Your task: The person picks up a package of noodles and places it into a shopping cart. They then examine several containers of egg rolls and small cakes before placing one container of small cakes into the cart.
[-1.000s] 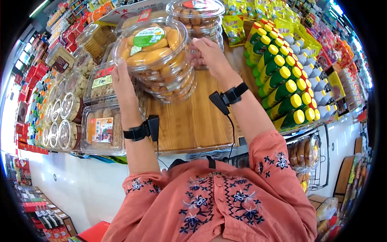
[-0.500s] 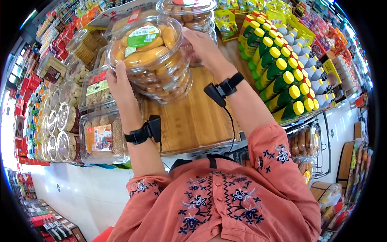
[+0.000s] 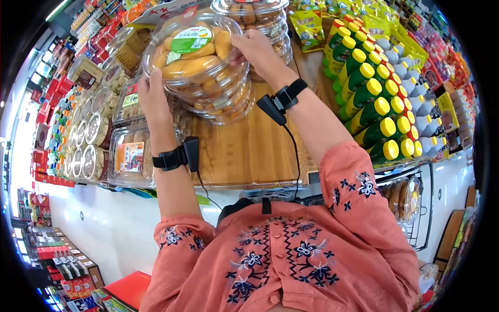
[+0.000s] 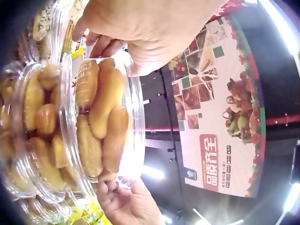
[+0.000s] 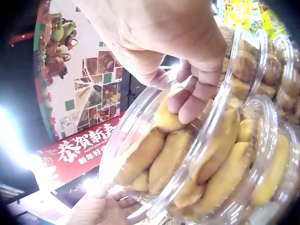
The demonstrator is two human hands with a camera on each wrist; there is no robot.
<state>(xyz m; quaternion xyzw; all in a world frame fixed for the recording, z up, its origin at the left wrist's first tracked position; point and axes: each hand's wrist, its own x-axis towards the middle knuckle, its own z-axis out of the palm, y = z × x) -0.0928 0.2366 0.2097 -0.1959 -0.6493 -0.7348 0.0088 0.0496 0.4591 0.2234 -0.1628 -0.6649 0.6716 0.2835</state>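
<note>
- A stack of clear tubs (image 3: 200, 62), round and packed with yellow finger-shaped cakes, is held up off the wooden worktop (image 3: 249, 151), above its far left part and tipped a little.
- The top tub carries a green label (image 3: 191, 40) on its lid, facing up and away from the worktop.
- The left hand (image 3: 153, 96) grips the stack on the side towards the worktop's left edge. Its palm lies against the wall, and the left wrist view shows its fingers (image 4: 101, 44) curled over a tub rim.
- The right hand (image 3: 260, 52) holds the opposite side, towards the worktop's far edge. In the right wrist view its fingers (image 5: 197, 101) hook over the rim, with the tips pressed on the clear plastic.
- A second stack (image 3: 254, 13) of similar tubs stands at the worktop's far end, just behind the right hand.
- Green bottles (image 3: 374, 109) with yellow caps stand in rows along the worktop's right edge.
- Flat boxes (image 3: 132, 158) of baked goods lie just beside the worktop's left edge.
</note>
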